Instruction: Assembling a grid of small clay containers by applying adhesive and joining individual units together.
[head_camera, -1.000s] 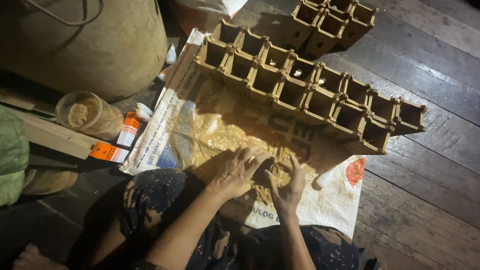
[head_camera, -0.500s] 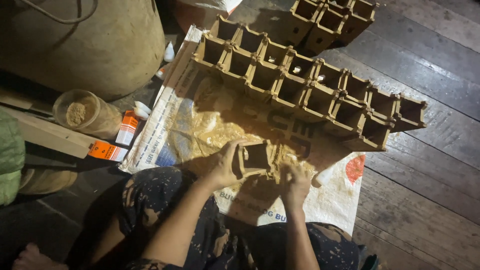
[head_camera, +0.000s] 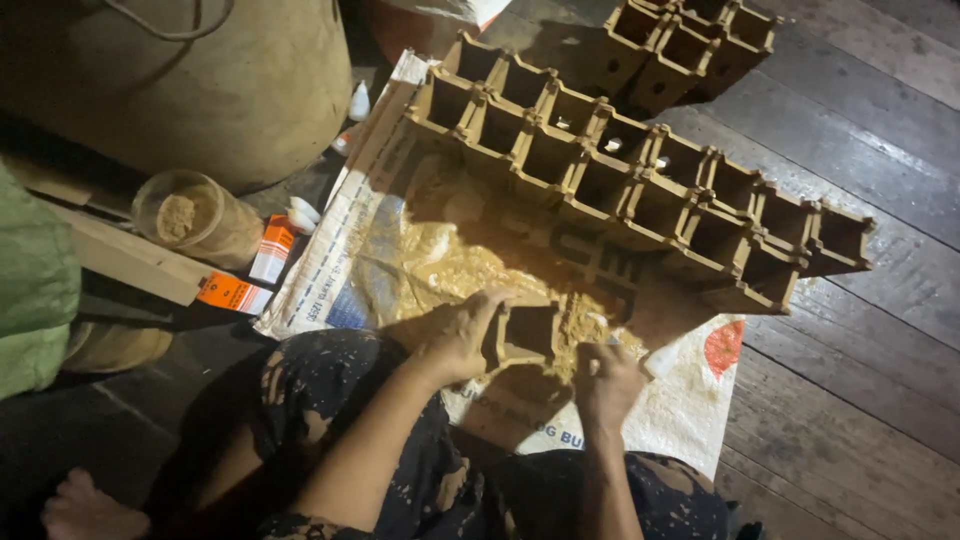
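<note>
Since half a second ago your left hand (head_camera: 455, 335) has kept its hold on the small square clay pot (head_camera: 528, 335) and turned it a little, while your right hand (head_camera: 607, 378) has drawn slightly down and away from it; a full second back both hands were pressed low together over the sack. Now your left fingers are clamped around the pot's left wall, its dark open mouth facing the camera; the pot hangs just above the woven sack (head_camera: 400, 250) spread on the floor, over a patch of yellowish loose powder (head_camera: 470, 270). Your right hand sits just beside the pot's lower right corner, fingers curled together; whether they pinch anything you cannot tell from here. Beyond the pot, a double row of matching square pots (head_camera: 640, 180) lies across the sack's far edge, touching one another, with a smaller cluster of pots (head_camera: 690, 45) behind it. To your left stand a round jar of powder (head_camera: 195, 215), an orange and white tube (head_camera: 272, 248), and a large drum (head_camera: 220, 90); dark wooden floorboards (head_camera: 860, 400) run to the right; your patterned trousers (head_camera: 330, 400) fill the foreground.
</note>
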